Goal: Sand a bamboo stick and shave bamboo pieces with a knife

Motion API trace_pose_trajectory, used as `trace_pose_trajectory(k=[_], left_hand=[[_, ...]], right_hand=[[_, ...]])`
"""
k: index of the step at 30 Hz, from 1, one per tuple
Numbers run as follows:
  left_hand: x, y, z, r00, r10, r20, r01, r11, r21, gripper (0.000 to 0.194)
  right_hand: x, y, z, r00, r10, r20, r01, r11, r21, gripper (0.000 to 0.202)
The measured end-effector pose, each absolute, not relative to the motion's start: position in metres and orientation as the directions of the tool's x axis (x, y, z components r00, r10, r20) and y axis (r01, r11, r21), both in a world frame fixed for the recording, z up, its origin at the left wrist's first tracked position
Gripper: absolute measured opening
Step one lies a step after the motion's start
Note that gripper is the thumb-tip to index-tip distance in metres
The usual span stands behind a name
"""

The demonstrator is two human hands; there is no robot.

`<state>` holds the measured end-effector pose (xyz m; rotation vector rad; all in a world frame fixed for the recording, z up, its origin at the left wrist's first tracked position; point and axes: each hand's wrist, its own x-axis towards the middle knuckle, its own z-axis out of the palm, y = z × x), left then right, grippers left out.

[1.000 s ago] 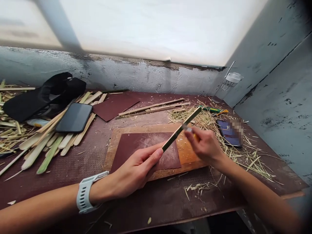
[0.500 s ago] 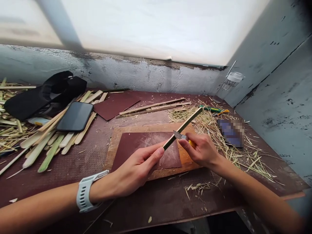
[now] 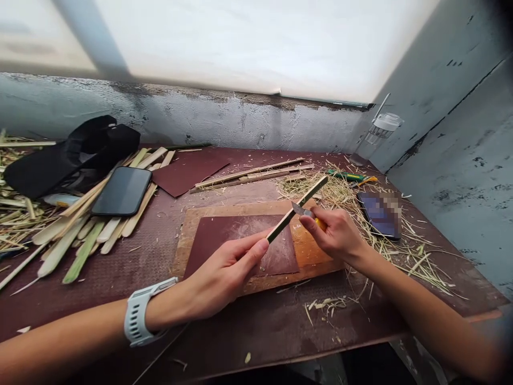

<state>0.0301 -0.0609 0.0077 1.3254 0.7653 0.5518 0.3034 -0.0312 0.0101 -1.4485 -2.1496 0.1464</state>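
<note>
Between thumb and fingers, my left hand [image 3: 236, 267] grips the near end of a narrow bamboo strip [image 3: 282, 223], dark green on one face and pale along its edge. The strip slants up and away to the right. My right hand [image 3: 334, 230] is closed round the yellow handle of a utility knife [image 3: 308, 213]. Its metal blade lies against the strip near the middle. Below both hands is a dark red sheet [image 3: 228, 240] on a wooden board [image 3: 316, 248].
Thin shavings [image 3: 332, 198] lie heaped at the right, around a green cutter [image 3: 347, 175] and a phone [image 3: 379, 214]. Another phone [image 3: 122, 191] rests on flat bamboo slats [image 3: 84, 251] at the left, near a black cap [image 3: 72, 155]. A clear bottle [image 3: 374, 139] stands in the back corner.
The knife blade has shifted a little along the strip, up and to the right, away from my left hand. The strip has rolled slightly, showing more dark green. My left hand keeps its hold.
</note>
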Motion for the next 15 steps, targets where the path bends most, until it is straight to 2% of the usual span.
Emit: trace_pose_trajectory(k=[6, 12, 15], left_hand=[[0.031, -0.059, 0.010, 0.614, 0.773, -0.160, 0.084, 0.138, 0.987, 0.064], [0.030, -0.061, 0.005, 0.595, 0.792, -0.139, 0.118, 0.085, 0.989, 0.061], [0.030, -0.060, 0.008, 0.585, 0.799, -0.140, 0.155, 0.059, 0.986, 0.061]], right_hand=[[0.306, -0.027, 0.010, -0.206, 0.905, 0.373, 0.849, 0.355, -0.392, 0.057], [0.297, -0.035, 0.004, -0.347, 0.865, 0.362, 0.787, 0.479, -0.389, 0.057], [0.304, -0.030, 0.007, -0.288, 0.887, 0.362, 0.817, 0.425, -0.391, 0.057]])
